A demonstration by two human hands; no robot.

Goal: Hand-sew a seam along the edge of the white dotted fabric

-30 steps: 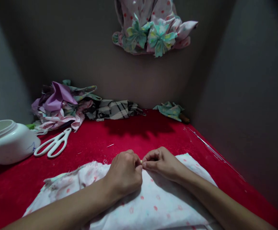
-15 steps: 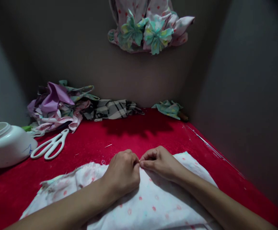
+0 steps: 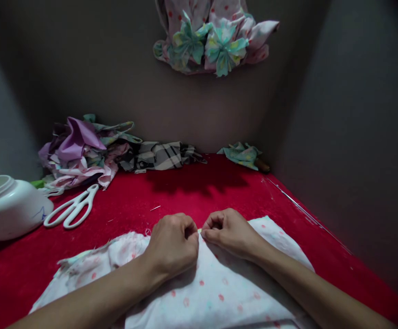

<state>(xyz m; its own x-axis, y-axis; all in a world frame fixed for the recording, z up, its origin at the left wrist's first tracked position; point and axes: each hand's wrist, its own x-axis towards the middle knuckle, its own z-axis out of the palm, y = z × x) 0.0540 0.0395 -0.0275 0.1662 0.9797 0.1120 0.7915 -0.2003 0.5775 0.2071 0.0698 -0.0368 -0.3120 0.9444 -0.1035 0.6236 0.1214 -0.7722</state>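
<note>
White fabric with pink-red dots (image 3: 219, 283) lies across the red surface at the front, its left edge frayed. My left hand (image 3: 174, 244) pinches the far edge of this fabric near the middle, fingertips pressed together. Just to its right, my right hand (image 3: 228, 233) pinches the same edge between thumb and index finger. A small gap separates the two sets of fingertips, with a bit of yellowish edge showing there. Whether a needle or pin is in the fingers is too small to tell. A needle (image 3: 155, 208) lies on the red surface beyond my left hand.
White scissors (image 3: 73, 210) lie at the left beside a white container (image 3: 13, 208). Behind them is a heap of cloth scraps (image 3: 78, 146), then checked cloth (image 3: 164, 155) and green cloth (image 3: 242, 155). A thin metal rod (image 3: 309, 214) lies right. Dotted fabric with green bows (image 3: 224, 48) hangs above.
My left hand's fingertips have shifted slightly left, away from my right fingertips, widening the gap between them. My right hand keeps its pinch almost in place.
</note>
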